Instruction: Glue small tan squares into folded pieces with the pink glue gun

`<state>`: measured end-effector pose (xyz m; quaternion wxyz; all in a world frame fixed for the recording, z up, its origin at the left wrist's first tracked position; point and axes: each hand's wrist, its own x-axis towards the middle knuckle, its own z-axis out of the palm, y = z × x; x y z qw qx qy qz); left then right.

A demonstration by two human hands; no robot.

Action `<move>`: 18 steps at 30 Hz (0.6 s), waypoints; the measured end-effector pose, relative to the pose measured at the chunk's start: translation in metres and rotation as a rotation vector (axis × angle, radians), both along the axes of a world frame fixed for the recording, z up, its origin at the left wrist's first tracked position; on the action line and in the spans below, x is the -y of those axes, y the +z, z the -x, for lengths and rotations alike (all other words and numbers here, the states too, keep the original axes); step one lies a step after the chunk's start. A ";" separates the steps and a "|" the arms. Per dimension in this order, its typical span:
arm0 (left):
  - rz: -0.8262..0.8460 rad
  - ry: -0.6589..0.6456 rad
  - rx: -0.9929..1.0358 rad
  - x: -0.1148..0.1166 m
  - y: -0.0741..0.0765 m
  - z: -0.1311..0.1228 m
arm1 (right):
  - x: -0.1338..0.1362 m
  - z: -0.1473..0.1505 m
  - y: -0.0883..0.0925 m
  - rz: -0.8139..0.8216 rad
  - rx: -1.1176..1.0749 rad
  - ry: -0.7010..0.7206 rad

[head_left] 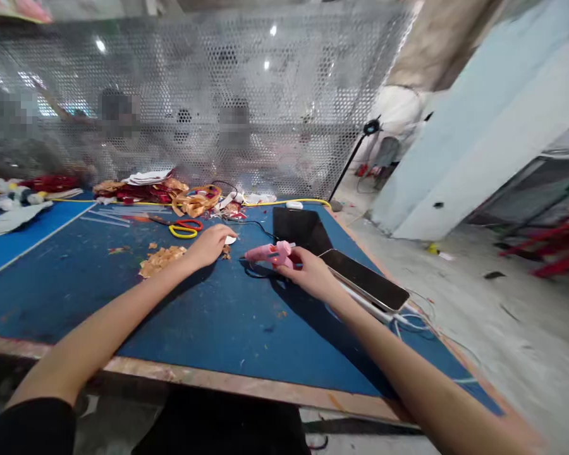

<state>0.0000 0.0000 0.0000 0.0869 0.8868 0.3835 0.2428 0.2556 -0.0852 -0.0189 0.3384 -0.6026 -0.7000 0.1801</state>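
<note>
My right hand is wrapped round the handle of a pink glue gun, with its nozzle pointing left just above the blue tabletop. A clear stick juts from the gun's back end. My left hand has its fingertips closed on a small white disc. Small brown scraps lie just below that disc. Beside my left wrist is a pile of gold-brown fabric petals. Scissors with red and yellow handles lie behind the left hand.
Clear glue sticks lie at the back left, before heaped ribbon and fabric. A dark flat panel and a phone with white cables lie on the right. A perforated metal screen stands behind the table.
</note>
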 end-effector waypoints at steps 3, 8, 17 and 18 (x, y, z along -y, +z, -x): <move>0.009 -0.020 -0.006 -0.004 -0.007 0.005 | 0.002 0.003 0.000 -0.005 0.020 0.011; 0.045 -0.157 -0.100 -0.006 -0.012 0.016 | 0.003 0.004 0.002 -0.015 0.049 0.004; 0.030 -0.232 -0.164 0.005 -0.013 0.016 | 0.004 0.004 0.002 -0.025 0.057 0.016; 0.023 -0.213 -0.151 0.005 -0.011 0.015 | 0.004 0.004 0.002 -0.026 0.061 0.015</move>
